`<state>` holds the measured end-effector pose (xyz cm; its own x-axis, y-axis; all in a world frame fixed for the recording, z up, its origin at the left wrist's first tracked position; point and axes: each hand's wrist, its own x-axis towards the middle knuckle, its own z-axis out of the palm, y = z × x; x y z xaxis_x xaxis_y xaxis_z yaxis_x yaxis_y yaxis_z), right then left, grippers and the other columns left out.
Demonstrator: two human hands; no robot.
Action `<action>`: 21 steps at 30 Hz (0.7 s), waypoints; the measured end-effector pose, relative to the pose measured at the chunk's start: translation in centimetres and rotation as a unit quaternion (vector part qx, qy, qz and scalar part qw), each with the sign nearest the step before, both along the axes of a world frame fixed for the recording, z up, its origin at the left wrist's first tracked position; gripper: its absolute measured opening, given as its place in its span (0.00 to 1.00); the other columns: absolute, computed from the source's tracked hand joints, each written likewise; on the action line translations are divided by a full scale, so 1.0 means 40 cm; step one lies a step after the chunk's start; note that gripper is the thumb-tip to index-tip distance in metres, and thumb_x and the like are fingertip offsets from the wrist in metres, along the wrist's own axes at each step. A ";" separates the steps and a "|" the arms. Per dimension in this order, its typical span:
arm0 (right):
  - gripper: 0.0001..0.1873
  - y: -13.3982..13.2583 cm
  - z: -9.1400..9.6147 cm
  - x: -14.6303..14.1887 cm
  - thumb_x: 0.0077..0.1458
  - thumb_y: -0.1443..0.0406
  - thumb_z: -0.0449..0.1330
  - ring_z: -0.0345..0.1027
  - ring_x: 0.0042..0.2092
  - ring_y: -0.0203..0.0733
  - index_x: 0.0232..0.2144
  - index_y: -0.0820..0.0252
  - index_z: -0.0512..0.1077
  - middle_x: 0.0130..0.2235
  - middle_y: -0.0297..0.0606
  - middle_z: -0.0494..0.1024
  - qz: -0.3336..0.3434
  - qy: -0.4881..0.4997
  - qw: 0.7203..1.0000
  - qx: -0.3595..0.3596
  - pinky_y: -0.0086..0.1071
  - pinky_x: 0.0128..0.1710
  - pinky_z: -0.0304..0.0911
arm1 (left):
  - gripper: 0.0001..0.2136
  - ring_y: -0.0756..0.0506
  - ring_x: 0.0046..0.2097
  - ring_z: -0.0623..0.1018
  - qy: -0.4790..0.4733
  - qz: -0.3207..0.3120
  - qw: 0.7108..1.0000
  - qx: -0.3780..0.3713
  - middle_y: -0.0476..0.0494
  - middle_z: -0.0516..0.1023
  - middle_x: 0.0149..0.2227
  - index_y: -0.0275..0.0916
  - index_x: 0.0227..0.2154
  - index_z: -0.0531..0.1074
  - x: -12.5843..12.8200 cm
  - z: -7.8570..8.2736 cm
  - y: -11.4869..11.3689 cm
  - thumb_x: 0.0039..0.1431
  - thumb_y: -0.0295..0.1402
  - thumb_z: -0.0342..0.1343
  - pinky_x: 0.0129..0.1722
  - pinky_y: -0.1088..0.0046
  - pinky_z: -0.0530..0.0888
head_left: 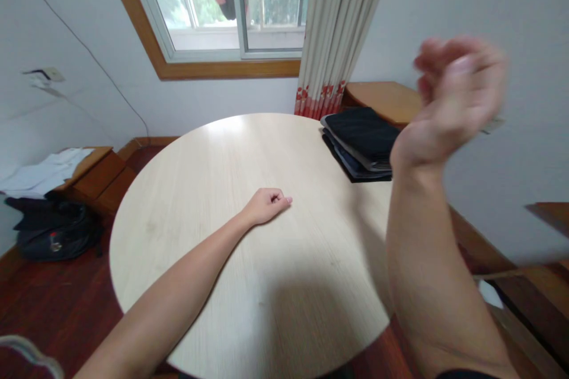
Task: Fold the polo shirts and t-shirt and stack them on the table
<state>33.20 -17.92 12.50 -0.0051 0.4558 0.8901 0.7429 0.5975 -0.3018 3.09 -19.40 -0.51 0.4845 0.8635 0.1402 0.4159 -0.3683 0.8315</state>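
Observation:
My left hand (267, 205) rests on the round pale wooden table (213, 166), fingers curled into a loose fist with nothing visible in it. My right hand (457, 95) is raised in the air above the table's right edge, smeared by motion, fingers bent; I cannot make out whether it holds anything. A stack of folded dark clothes (362, 142) lies at the table's far right edge, just below and left of the raised hand.
A window (231, 0) with a red-patterned curtain (338, 35) is behind the table. A wooden cabinet (386, 100) stands at the back right. At left, a low wooden stand (95, 174) holds white cloth, with a dark bag (56, 237) on the floor.

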 end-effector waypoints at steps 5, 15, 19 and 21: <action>0.23 0.022 -0.123 -0.037 0.60 0.56 0.54 0.62 0.60 0.56 0.53 0.62 0.68 0.56 0.51 0.71 -0.251 0.042 0.966 -0.043 0.59 0.60 0.55 | 0.19 0.51 0.25 0.62 0.026 0.039 0.997 0.062 0.54 0.61 0.20 0.39 0.19 0.64 0.011 -0.006 -0.009 0.58 0.48 0.52 0.27 0.74 0.57; 0.24 0.034 -0.254 0.018 0.53 0.61 0.55 0.58 0.62 0.56 0.52 0.58 0.72 0.56 0.49 0.74 -0.287 0.059 0.948 -0.123 0.62 0.64 0.39 | 0.19 0.51 0.26 0.64 -0.016 0.069 0.996 0.051 0.54 0.64 0.21 0.38 0.21 0.66 -0.019 -0.005 -0.054 0.58 0.49 0.52 0.28 0.74 0.59; 0.22 0.044 -0.239 0.032 0.55 0.63 0.52 0.66 0.56 0.56 0.50 0.59 0.74 0.50 0.50 0.77 -0.279 0.094 0.953 -0.076 0.61 0.62 0.47 | 0.21 0.50 0.26 0.65 -0.048 0.044 0.998 0.008 0.53 0.67 0.22 0.38 0.22 0.68 -0.040 -0.005 -0.053 0.57 0.52 0.53 0.29 0.73 0.61; 0.23 0.038 -0.215 0.031 0.56 0.62 0.51 0.69 0.53 0.56 0.51 0.60 0.74 0.49 0.51 0.77 -0.276 0.106 0.955 -0.028 0.60 0.61 0.51 | 0.21 0.50 0.26 0.67 -0.057 0.031 0.998 -0.011 0.52 0.68 0.22 0.37 0.23 0.68 -0.044 -0.006 -0.049 0.58 0.52 0.53 0.29 0.73 0.63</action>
